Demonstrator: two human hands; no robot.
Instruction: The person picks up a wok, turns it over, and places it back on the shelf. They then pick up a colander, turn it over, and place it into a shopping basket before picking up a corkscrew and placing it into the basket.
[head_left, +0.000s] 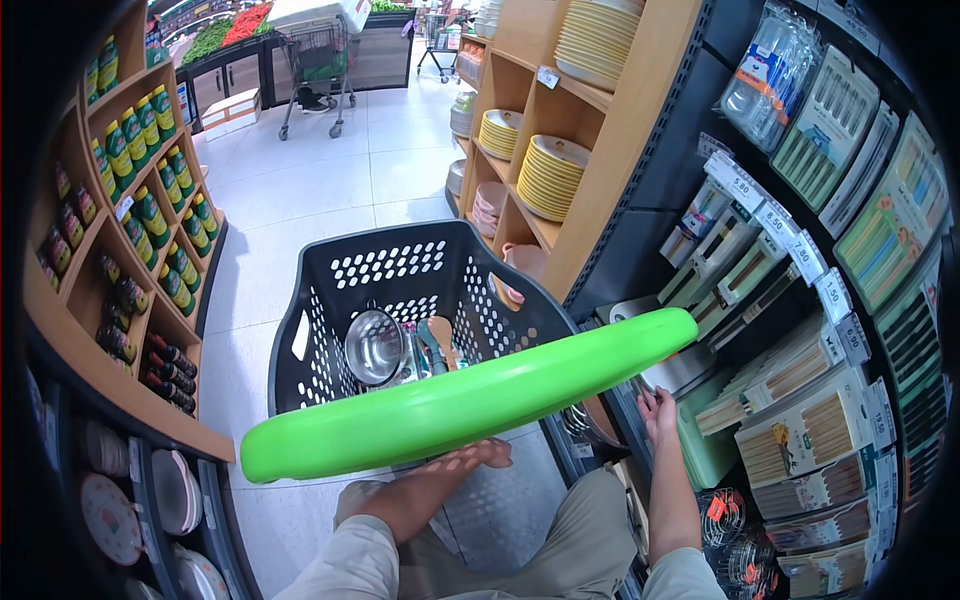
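A bright green bar (470, 400), like a cart handle, crosses close in front of me. Behind it stands a black shopping basket (385, 245) with perforated walls. In the basket lie a shiny metal bowl (375, 345), a wooden-looking utensil (441, 338) and a grey-green utensil (428, 345). My left hand (488, 454) is just under the bar, its fingers mostly hidden. To the right, my right hand (657, 412) reaches to the lower shelf with fingers apart, fingertips near the edge of a pale flat item (685, 372). A light green board-like item (705, 430) lies beside that hand.
Wooden shelves (215, 430) of bottles and jars line the left. Stacked yellow-rimmed plates (553, 185) fill shelves ahead right. Packaged chopsticks (805, 435) and utensils hang at right above price tags. A shopping cart (318, 75) stands in the tiled aisle (375, 165).
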